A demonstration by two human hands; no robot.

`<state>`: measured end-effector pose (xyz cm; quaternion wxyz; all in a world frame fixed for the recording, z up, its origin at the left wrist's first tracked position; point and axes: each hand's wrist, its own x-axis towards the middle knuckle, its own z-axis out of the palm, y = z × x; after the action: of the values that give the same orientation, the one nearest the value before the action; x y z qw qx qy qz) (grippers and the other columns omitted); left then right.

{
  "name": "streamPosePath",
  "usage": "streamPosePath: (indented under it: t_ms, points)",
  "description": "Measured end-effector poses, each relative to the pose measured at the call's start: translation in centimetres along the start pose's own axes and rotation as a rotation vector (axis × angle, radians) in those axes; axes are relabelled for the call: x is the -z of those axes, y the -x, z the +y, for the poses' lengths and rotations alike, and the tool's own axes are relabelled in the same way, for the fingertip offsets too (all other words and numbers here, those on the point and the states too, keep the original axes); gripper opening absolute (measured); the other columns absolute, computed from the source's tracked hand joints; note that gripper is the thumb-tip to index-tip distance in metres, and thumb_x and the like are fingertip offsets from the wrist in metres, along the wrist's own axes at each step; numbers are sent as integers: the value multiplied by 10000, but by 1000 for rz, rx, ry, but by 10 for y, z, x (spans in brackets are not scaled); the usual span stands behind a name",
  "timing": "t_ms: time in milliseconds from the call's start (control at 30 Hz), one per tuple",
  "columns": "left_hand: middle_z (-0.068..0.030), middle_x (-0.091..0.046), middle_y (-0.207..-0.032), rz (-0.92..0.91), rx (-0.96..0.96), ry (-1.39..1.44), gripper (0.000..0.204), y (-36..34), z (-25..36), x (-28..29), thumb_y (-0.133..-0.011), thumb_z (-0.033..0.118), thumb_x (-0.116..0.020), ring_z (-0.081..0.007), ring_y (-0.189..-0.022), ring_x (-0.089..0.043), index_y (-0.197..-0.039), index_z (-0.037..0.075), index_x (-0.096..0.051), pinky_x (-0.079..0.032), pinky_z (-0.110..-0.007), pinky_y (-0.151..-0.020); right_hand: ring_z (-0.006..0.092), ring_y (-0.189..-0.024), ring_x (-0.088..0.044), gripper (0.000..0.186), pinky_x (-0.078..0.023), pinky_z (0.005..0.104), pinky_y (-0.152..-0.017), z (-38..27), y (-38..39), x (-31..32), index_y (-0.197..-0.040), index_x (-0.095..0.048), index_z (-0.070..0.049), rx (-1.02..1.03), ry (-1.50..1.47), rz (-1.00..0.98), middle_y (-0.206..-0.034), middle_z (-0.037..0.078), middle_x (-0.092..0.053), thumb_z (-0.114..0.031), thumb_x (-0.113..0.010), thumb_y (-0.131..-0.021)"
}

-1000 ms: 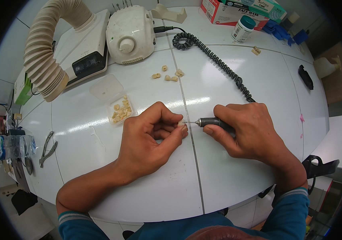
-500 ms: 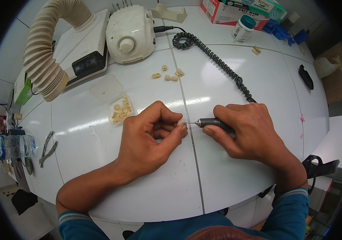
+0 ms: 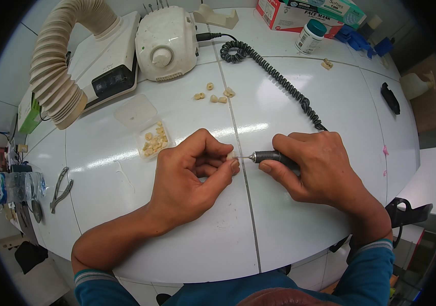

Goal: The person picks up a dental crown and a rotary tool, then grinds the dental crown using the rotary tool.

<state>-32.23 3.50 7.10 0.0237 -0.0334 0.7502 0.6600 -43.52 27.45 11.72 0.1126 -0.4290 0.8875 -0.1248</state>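
Tiny piece (image 3: 230, 154) mostly behind fingertips (image 3: 234, 166)

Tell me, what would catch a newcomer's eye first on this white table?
Two hands meet at the table's middle: the left hand pinches a tiny pale piece, and the right hand holds a dark rotary handpiece with its thin tip at that piece. Behind them, a black coiled cord runs to a white control box, and a fat ribbed hose arches at the far left.
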Motion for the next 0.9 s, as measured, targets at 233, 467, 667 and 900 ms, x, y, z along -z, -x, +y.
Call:
streamPosePath:
  t_ms: [233,467,667,900]
  points:
    - [-150,-773,-1102,3,9,2,151,-1,2,-1,-1066,-2,-725,-199,-1051,-822,-1169,-44,-624,-675,-250,-807,326,-528,-660,466,-455,466,-512,-2,0,2,-875,-714,-60,5,-9,9,-662,109,-691,-488,-711,-1059]
    - [-147,-770,-1099,0,20,1,151,0,2,0,-1066,-1,-725,-199,-1052,-822,-1167,-45,-621,-675,-249,-811,334,-523,-655,463,-455,470,-509,-1,0,1,-869,-709,-54,12,-11,18,-663,107,-689,-477,-720,-1057]
    - [-144,-764,-1101,-2,6,-19,153,0,1,0,-1063,-6,-728,-198,-1051,-822,-1164,-45,-620,-674,-247,-814,338,-527,-658,465,-463,470,-513,-1,0,1,-864,-709,-56,7,-14,20,-663,112,-687,-480,-720,-1054]
    - [-147,-769,-1094,2,10,-11,155,0,2,0,-1064,-1,-732,-197,-1051,-821,-1165,-44,-621,-676,-244,-822,337,-528,-660,469,-461,469,-511,-1,0,1,-866,-712,-56,2,-20,11,-664,111,-689,-485,-714,-1055]
